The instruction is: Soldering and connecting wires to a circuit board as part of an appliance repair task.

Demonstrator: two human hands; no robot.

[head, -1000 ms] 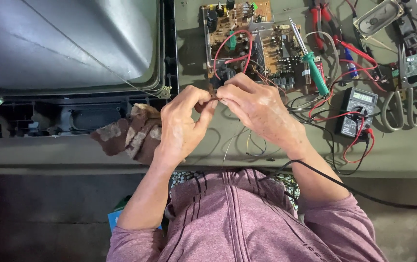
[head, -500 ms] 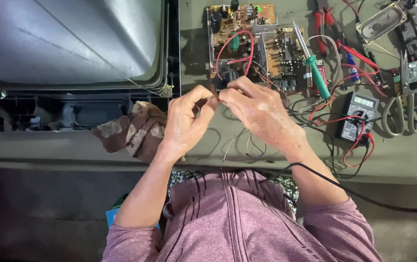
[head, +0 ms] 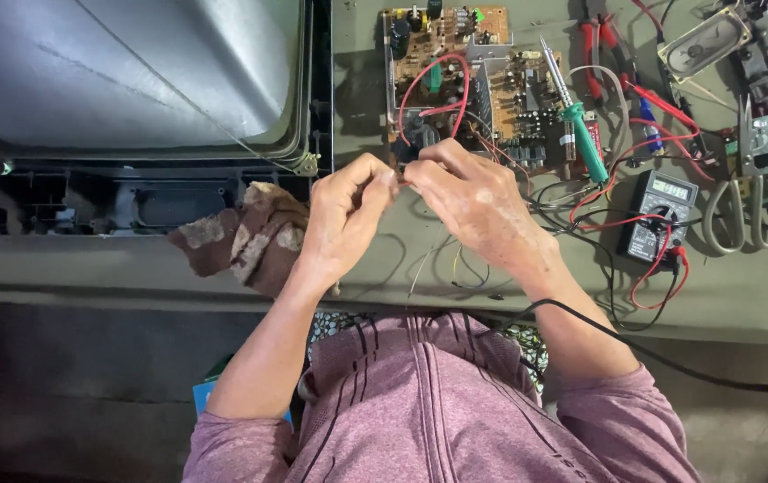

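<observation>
In the head view I see my left hand (head: 343, 215) and right hand (head: 473, 201) meeting at frame centre, fingertips pinched together on a thin wire (head: 402, 182) just below the circuit board (head: 469, 85). A brown rag (head: 245, 241) lies left of my left hand; a multimeter (head: 659, 213) and scissors (head: 751, 192) sit at right.

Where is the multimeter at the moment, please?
In the head view, the multimeter lies on the bench to the right of the right hand, between the green-handled soldering iron and the scissors.
</observation>
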